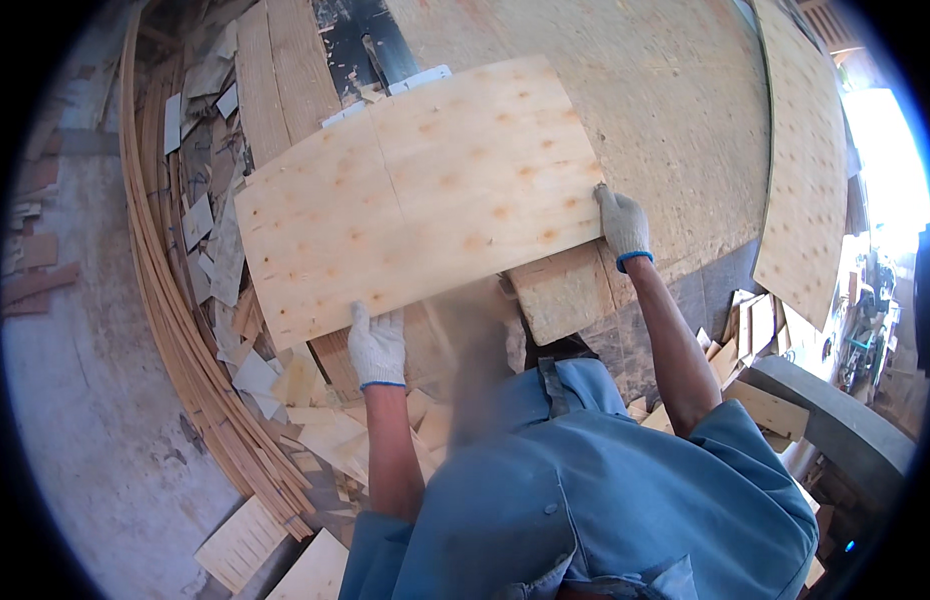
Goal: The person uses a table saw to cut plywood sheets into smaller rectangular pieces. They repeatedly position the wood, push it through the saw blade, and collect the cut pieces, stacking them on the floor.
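A pale plywood panel (425, 190) with brownish spots lies tilted in front of me, its left end lower than its right. A thin line crosses it near the middle. My left hand (377, 345), in a white knitted glove with a blue cuff, grips the near edge toward the left, thumb on top and fingers below. Gloved alike, my right hand (623, 222) is closed on the panel's right end near its corner. Beyond the far edge a dark metal plate (360, 45) and a white strip (420, 80) show in the worktable (675, 130); the panel covers the rest.
Long thin wood strips (165, 260) run along the left side, with offcuts (197, 220) heaped beside them. More scraps (750, 325) lie at the right and below the table. Another spotted plywood sheet (807, 170) lies at the table's right edge. A grey curved beam (835, 410) stands lower right.
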{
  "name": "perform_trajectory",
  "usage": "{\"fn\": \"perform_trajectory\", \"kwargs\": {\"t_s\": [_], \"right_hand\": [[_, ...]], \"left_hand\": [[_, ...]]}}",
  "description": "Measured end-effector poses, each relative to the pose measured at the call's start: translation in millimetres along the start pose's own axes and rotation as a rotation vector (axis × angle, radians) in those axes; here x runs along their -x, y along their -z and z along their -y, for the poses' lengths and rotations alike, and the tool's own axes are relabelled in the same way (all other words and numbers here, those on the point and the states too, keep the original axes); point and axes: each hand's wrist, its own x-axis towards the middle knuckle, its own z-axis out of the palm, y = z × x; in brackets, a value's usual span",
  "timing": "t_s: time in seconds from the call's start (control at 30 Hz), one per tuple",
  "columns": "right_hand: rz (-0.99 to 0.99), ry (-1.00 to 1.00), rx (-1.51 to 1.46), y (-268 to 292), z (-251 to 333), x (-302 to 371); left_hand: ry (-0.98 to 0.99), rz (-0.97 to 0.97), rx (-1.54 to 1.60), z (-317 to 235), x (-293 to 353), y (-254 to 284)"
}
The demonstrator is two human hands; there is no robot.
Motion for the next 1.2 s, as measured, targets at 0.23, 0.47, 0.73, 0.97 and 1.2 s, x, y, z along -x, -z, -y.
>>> {"fn": "perform_trajectory", "kwargs": {"t_s": [0.23, 0.47, 0.73, 0.97, 1.2], "right_hand": [[-0.014, 0.012, -0.021, -1.5, 5.6, -7.3], [-0.054, 0.033, -0.039, -4.5, 9.6, -18.5], [-0.04, -0.008, -0.031, -3.0, 16.9, -30.0], [-0.059, 0.017, -0.046, -5.3, 21.3, -34.2], [0.067, -0.088, -0.179, 19.8, 55.8, -24.0]], "left_hand": [[0.01, 0.006, 0.018, 3.1, -4.9, -1.7], [0.004, -0.02, 0.037, 4.7, -14.7, -5.0], [0.028, -0.064, 0.048, 7.6, -13.1, -11.5], [0.003, -0.026, 0.005, -7.5, -11.8, -28.0], [-0.048, -0.031, -0.007, -20.9, -6.1, -43.6]]}}
